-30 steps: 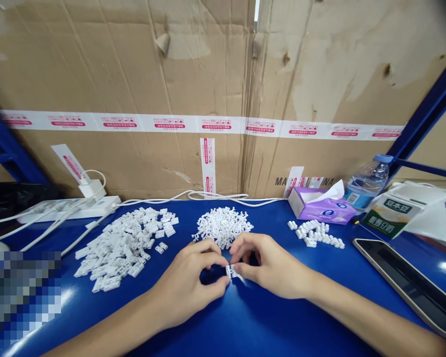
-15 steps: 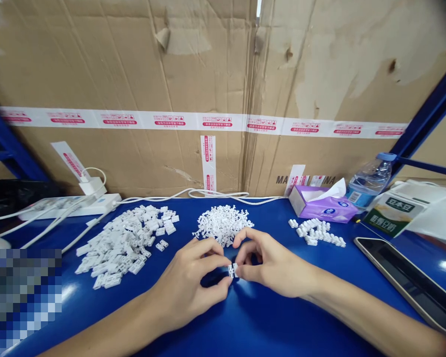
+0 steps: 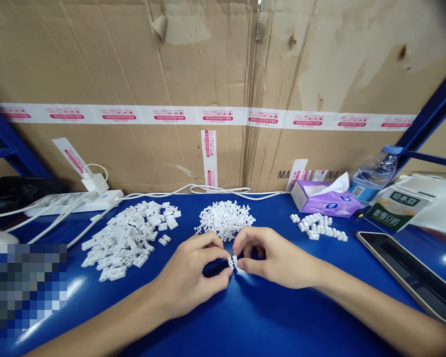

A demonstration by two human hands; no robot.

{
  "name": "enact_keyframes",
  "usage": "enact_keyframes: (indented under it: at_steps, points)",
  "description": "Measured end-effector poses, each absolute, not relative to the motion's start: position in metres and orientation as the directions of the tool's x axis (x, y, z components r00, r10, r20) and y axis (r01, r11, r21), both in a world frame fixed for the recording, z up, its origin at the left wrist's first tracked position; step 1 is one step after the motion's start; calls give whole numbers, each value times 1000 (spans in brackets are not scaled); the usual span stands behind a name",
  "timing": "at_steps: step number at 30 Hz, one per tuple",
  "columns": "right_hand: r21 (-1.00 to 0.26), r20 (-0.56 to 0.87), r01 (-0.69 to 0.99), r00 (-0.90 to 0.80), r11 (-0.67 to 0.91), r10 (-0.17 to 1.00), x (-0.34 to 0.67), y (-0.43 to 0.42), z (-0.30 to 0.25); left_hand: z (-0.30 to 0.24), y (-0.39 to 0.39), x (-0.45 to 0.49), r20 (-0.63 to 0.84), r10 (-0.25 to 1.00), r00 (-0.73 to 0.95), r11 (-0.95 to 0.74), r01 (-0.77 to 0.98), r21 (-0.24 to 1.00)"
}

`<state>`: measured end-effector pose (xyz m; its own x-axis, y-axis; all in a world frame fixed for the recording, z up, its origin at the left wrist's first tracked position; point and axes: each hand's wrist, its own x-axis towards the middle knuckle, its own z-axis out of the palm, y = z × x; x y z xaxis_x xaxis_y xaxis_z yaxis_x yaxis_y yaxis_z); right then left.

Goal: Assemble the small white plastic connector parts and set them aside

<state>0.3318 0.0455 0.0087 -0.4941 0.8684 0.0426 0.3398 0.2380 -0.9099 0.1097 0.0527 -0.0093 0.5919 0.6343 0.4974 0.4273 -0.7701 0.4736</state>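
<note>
My left hand [image 3: 193, 277] and my right hand [image 3: 273, 258] meet just above the blue table [image 3: 245, 322], both pinching one small white plastic part [image 3: 231, 261] between thumb and fingers. Just beyond my fingertips lies a heap of small white clips [image 3: 226, 218]. A wider spread of larger white plastic housings [image 3: 130, 238] lies to the left. A short row of white pieces [image 3: 317, 227] lies to the right.
A purple tissue pack [image 3: 325, 198], a water bottle [image 3: 375, 173] and a green-and-white carton [image 3: 392, 206] stand at the back right. A dark tablet [image 3: 412, 275] lies at the right edge. A white power strip [image 3: 74, 202] with cables sits back left. Cardboard [image 3: 208, 74] walls the back.
Both hands stay together on the small white part, with only slight finger shifts. The view has tilted a little, so everything sits slightly higher in the picture.
</note>
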Motion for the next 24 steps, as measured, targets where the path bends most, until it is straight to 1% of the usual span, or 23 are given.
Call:
enact_keyframes:
  at_steps: [8, 16, 24]
  points:
    - [-748, 162, 480, -538, 459, 827, 334, 44, 9, -10, 53, 110, 462, 643, 611, -761, 441, 475]
    - [-668, 155, 562, -536, 487, 830, 333, 43, 7, -11, 54, 110, 431, 663, 612, -741, 455, 494]
    - [-613, 185, 580, -555, 536, 811, 333, 43, 8, -9, 55, 110, 401, 668, 627, -739, 489, 464]
